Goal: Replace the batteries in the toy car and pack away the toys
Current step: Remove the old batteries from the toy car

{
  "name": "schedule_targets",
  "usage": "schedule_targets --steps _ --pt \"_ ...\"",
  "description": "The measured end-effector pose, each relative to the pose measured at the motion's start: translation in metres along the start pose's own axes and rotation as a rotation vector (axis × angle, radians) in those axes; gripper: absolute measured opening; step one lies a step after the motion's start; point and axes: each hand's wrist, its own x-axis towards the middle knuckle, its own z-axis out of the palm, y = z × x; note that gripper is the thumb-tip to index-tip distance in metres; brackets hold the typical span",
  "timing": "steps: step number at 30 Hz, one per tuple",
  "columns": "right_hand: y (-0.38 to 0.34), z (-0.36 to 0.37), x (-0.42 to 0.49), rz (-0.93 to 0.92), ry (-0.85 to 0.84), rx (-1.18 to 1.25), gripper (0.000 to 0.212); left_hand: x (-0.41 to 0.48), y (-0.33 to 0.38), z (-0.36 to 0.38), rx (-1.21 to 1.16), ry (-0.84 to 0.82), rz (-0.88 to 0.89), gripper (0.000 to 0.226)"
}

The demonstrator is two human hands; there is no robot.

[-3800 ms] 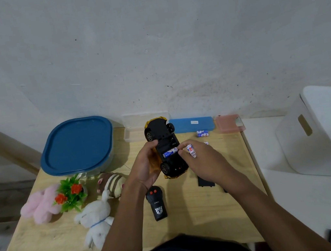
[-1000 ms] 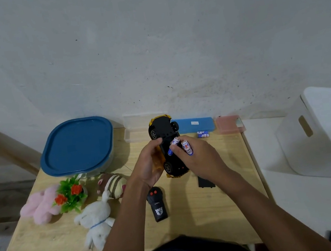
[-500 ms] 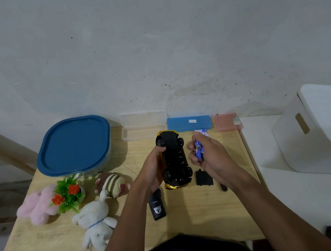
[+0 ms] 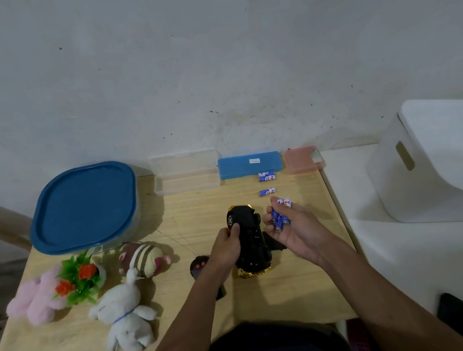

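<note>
— Left side first?
— Plush toys (image 4: pixel 125 318) are still unpacked; no hazard there. The left hand (image 4: pixel 227 245) curls round the car (image 4: pixel 250 241), which is belly-up on the table (image 4: pixel 299 284).
— And the right?
— The right hand (image 4: pixel 291 229) is palm up, fingers loosely curled round several batteries (image 4: pixel 280 219). It is a slack cradle, so one could roll off. Three cells (image 4: pixel 267 191) lie just beyond; if the batteries are set down there, old and new could get mixed.

Lower half of the remote control (image 4: pixel 199 266) is hidden behind the left forearm (image 4: pixel 205 295). The black battery cover (image 4: pixel 275 245) is mostly covered by the toy car (image 4: pixel 250 241) and the right hand (image 4: pixel 292 232). The batteries (image 4: pixel 280 219) in that palm overlap, so their count is unclear. The white container (image 4: pixel 445 163) is cut off at the right edge. The blue case (image 4: pixel 249 164) has an unreadable label.
</note>
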Motion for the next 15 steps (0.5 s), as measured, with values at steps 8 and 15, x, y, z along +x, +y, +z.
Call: schedule_targets --steps 8,15 --pt "-0.006 -0.013 0.003 0.042 0.066 -0.073 0.011 0.01 -0.009 0.008 0.19 0.104 0.037 0.048" --pt "-0.004 -0.018 0.003 0.032 0.08 -0.273 0.009 0.017 -0.019 0.007 0.224 0.151 0.011 0.049"
